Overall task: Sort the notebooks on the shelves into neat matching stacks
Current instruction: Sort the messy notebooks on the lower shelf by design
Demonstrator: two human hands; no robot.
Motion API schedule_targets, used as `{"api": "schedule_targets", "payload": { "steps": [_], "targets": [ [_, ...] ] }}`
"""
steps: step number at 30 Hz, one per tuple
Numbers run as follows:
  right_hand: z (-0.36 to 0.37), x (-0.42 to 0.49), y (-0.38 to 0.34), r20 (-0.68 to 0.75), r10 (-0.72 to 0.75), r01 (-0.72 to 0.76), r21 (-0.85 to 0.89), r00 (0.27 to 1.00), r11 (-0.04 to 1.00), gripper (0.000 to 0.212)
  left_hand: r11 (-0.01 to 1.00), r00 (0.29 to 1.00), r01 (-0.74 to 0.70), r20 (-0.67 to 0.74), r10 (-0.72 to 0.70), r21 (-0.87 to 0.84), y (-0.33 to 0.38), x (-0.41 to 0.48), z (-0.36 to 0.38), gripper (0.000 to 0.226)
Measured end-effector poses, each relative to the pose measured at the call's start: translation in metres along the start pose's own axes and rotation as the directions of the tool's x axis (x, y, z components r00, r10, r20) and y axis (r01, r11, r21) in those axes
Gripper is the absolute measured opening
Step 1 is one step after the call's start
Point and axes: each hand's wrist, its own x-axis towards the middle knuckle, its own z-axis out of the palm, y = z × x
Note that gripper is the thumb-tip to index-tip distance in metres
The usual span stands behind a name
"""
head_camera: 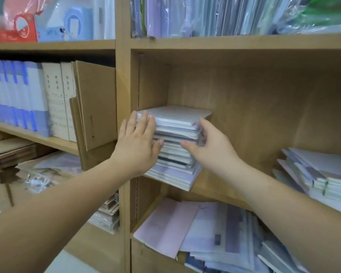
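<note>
Squaring is the step we enter for this moment.

Item 1, stack (175,133): notebooks piled flat at centre frame on the middle shelf (209,184), close against the left wall of its compartment. Covers pale grey and lilac. The edges are uneven, and the lowest books jut out toward lower centre. We judge it sits by the wall so that side can serve as a stop.

Item 2, left hand (138,142): grip spread, fingers straight and slightly fanned, laid flat against the stack's near left face. It holds nothing. We read it as pressing the edges flush.

Item 3, right hand (209,146): grip curled round the stack's right corner, fingers along the far side and thumb across the front. We take it as bracing against the left hand's push.

Item 4, second stack (323,174): right edge of frame, same shelf, well apart from the first, and slumped.

Item 5, loose notebooks (215,229): lower centre, on the shelf below, overlapping and unsorted. We judge most of the task remains.

Item 6, binders (18,95) and cardboard (96,103): left of frame, upright, untouched.
</note>
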Motion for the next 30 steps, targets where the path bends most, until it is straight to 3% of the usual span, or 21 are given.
{"api": "schedule_targets", "payload": {
  "steps": [2, 4, 5, 7, 9, 12, 15, 18, 21, 26, 30],
  "targets": [
    [0.001, -0.032, 0.008, -0.114, -0.097, 0.095, -0.027, 0.989, 0.995, 0.058, 0.984, 0.991, -0.073, -0.123, 0.054, -0.162, 0.020, -0.034, 0.008, 0.070],
    [0.001, -0.072, 0.021, -0.195, -0.174, 0.179, 0.008, 0.965, 0.984, 0.029, 0.934, 0.978, -0.143, -0.191, 0.083, -0.326, 0.041, -0.074, 0.028, 0.064],
    [0.004, -0.093, 0.033, -0.162, -0.147, 0.161, 0.073, 0.976, 0.984, 0.013, 0.908, 0.983, -0.133, -0.170, 0.069, -0.398, 0.054, -0.097, 0.042, 0.059],
    [0.015, -0.131, 0.063, 0.035, 0.004, -0.011, 0.204, 0.999, 0.979, 0.014, 0.837, 1.000, 0.016, -0.001, -0.020, -0.548, 0.084, -0.142, 0.076, 0.049],
    [0.035, -0.160, 0.107, 0.207, 0.189, -0.228, 0.184, 0.960, 0.956, 0.020, 0.714, 0.946, 0.278, 0.311, -0.090, -0.642, 0.113, -0.180, 0.111, 0.041],
    [0.064, -0.190, 0.166, 0.259, 0.398, -0.434, 0.101, 0.880, 0.895, 0.022, 0.666, 0.835, 0.433, 0.549, -0.041, -0.608, 0.138, -0.214, 0.165, 0.030],
    [0.084, -0.207, 0.195, 0.225, 0.419, -0.447, 0.087, 0.880, 0.891, 0.030, 0.603, 0.799, 0.545, 0.579, -0.164, -0.582, 0.128, -0.219, 0.204, 0.017],
    [0.093, -0.207, 0.210, 0.161, 0.339, -0.329, -0.087, 0.927, 0.940, 0.020, 0.653, 0.747, 0.634, 0.547, -0.378, -0.415, 0.093, -0.212, 0.243, 0.035],
    [0.104, -0.202, 0.224, 0.067, 0.168, -0.131, -0.379, 0.983, 0.916, 0.042, 0.733, 0.674, 0.658, 0.568, -0.472, -0.172, 0.058, -0.213, 0.278, 0.064],
    [0.128, -0.193, 0.250, 0.108, 0.253, -0.169, -0.494, 0.961, 0.853, 0.062, 0.760, 0.654, 0.646, 0.566, -0.502, -0.073, 0.042, -0.212, 0.293, 0.089],
    [0.129, -0.179, 0.254, 0.068, 0.316, -0.246, -0.486, 0.946, 0.838, 0.061, 0.698, 0.567, 0.711, 0.657, -0.497, -0.085, 0.030, -0.199, 0.284, 0.080]
  ]
}}
